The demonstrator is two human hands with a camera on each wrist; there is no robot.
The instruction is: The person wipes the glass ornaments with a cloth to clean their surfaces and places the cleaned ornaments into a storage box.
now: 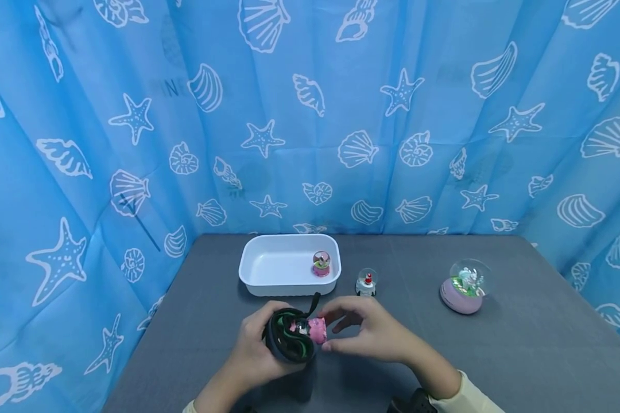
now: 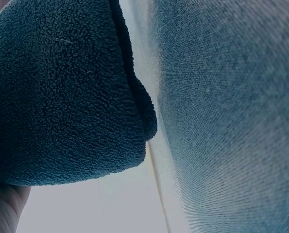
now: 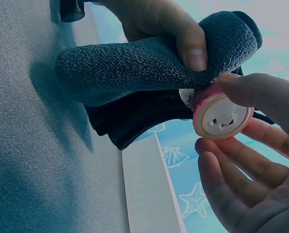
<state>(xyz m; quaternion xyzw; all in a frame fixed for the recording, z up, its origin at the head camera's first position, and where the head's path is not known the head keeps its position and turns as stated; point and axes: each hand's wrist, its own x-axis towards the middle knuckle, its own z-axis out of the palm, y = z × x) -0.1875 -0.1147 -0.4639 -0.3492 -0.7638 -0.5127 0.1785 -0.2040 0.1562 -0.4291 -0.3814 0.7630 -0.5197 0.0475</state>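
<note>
My left hand (image 1: 255,347) grips a folded dark fleecy cloth (image 1: 279,350) that has a smooth black side and a short strap. A small snow globe with a pink base (image 1: 317,331) lies on its side, its dome tucked into the cloth's fold. My right hand (image 1: 367,327) pinches the base's rim between thumb and fingers. In the right wrist view, the white underside of the base (image 3: 224,119) faces the camera, and the left thumb presses the cloth (image 3: 125,68). The fleecy cloth (image 2: 61,97) fills much of the left wrist view.
A white tray (image 1: 268,291) stands at the back of the grey table (image 1: 186,344), with a small pink-based globe (image 1: 321,265) inside. Right of it are a small white-based snow globe (image 1: 366,283) and a larger, tilted purple-based one (image 1: 462,295). A blue curtain (image 1: 310,143) hangs behind.
</note>
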